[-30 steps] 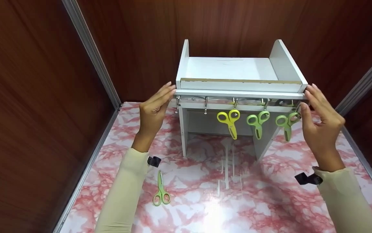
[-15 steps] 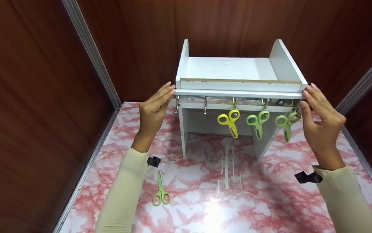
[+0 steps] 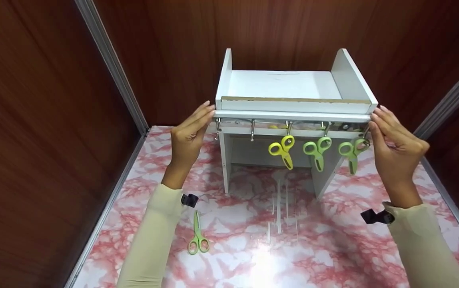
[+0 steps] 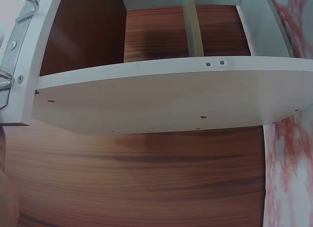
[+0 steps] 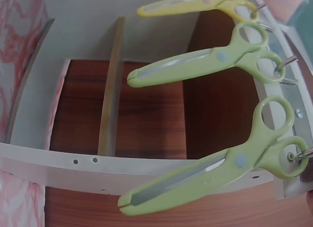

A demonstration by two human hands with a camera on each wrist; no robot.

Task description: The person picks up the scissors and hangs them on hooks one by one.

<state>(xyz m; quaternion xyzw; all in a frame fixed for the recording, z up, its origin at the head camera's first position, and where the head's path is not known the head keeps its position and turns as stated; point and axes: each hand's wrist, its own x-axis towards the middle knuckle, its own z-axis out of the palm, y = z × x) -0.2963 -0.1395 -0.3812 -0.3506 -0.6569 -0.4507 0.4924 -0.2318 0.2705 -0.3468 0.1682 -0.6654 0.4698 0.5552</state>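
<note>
A white shelf unit (image 3: 293, 107) stands against the back wall, with a metal hook rail (image 3: 237, 123) under its front board. My left hand (image 3: 189, 134) rests at the board's left end, fingers straight against it, thumb hidden. At the right end, my right hand (image 3: 399, 152) pinches the board's corner between fingers and thumb. Yellow scissors (image 3: 284, 151) and two green pairs, the middle one (image 3: 318, 152) and the rightmost one (image 5: 239, 161), hang from hooks by a handle loop, blades down. The rightmost pair hangs close beside my right thumb. Two hooks on the left bear nothing.
Another pair of green scissors (image 3: 198, 233) lies on the pink-and-white marbled table (image 3: 229, 264), near my left forearm. Pale scratch-like streaks (image 3: 279, 208) mark the table before the unit. Dark wood panels (image 3: 45, 140) enclose the left, back and right sides.
My right hand's fingers and thumb have drawn in slightly on the board's corner. The hanging yellow scissors have swung a little. My left hand has stayed at the left end.
</note>
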